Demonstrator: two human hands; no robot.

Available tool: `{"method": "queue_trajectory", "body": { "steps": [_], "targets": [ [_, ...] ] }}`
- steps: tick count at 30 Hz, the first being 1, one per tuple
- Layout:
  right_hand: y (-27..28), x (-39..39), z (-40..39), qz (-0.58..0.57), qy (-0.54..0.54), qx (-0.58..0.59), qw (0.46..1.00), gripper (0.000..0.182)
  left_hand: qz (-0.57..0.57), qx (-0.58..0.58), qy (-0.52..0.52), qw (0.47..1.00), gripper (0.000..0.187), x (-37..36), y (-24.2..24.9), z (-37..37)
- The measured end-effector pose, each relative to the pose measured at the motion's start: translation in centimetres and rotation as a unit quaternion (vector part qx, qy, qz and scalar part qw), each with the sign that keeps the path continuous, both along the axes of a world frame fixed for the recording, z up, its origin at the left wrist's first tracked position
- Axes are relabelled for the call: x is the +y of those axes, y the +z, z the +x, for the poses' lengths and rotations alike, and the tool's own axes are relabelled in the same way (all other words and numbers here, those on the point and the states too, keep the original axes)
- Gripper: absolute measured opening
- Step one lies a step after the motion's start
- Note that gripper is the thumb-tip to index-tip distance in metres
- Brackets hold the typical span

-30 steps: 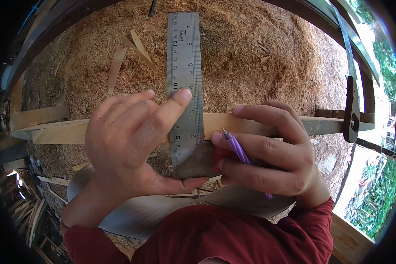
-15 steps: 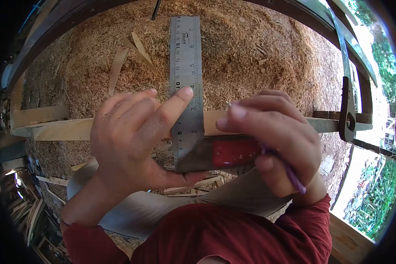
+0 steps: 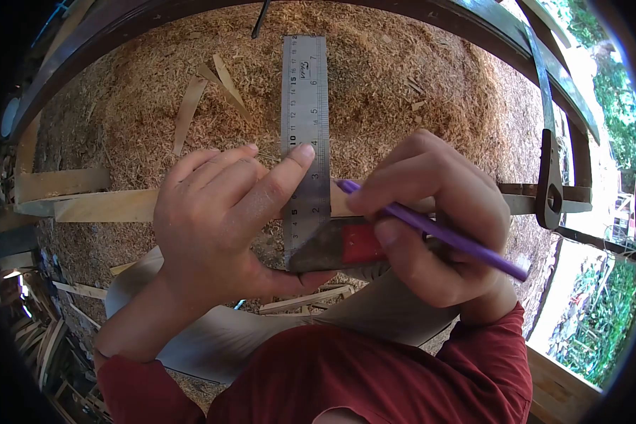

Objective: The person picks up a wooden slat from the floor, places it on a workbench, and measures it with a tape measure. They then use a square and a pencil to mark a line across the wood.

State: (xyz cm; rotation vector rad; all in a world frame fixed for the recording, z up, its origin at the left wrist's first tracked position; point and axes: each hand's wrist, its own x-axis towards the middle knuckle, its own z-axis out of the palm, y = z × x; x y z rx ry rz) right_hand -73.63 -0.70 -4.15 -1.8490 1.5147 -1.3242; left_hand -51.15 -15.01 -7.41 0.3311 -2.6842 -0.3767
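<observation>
From my feed, the left fingers of the left hand (image 3: pixel 212 212) grasp the metal square (image 3: pixel 306 99), index on its blade, thumb along its stock. The right hand (image 3: pixel 449 219) pinches the purple pen (image 3: pixel 459 244), its tip ahead of those fingers. The wooden strip (image 3: pixel 106 207) runs beneath both. I judge uneven left-finger pressure could pivot the square, or a sideways pen push could nudge its blade out of line.

A maroon shirt (image 3: pixel 374 371) and pale trousers (image 3: pixel 212 343), probably beige, are worn.
</observation>
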Motion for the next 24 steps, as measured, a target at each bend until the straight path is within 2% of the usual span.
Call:
{"method": "queue_trajectory", "body": {
  "steps": [7, 9, 12, 22, 24],
  "targets": [
    [0.5, -0.1, -0.2, 0.027, 0.029, 0.064, 0.997, 0.020, 0.005, 0.003, -0.003, 1.000, 0.114, -0.1, -0.2, 0.0],
    [-0.2, 0.1, 0.4, 0.045, 0.010, -0.023, 0.999, 0.017, 0.006, 0.005, -0.005, 1.000, 0.115, -0.1, -0.2, 0.0],
    [-0.4, 0.0, 0.7, 0.078, 0.009, -0.049, 0.996, 0.016, 0.003, 0.004, -0.004, 1.000, 0.116, -0.1, -0.2, 0.1],
    [-0.6, -0.1, 0.5, 0.104, 0.002, -0.048, 0.993, 0.012, -0.005, 0.001, -0.005, 1.000, 0.116, -0.2, -0.1, 0.1],
    [-0.5, -0.2, 0.2, 0.085, 0.011, 0.017, 0.996, 0.011, -0.005, -0.005, -0.009, 1.000, 0.116, -0.3, -0.1, 0.1]
  ]
}}
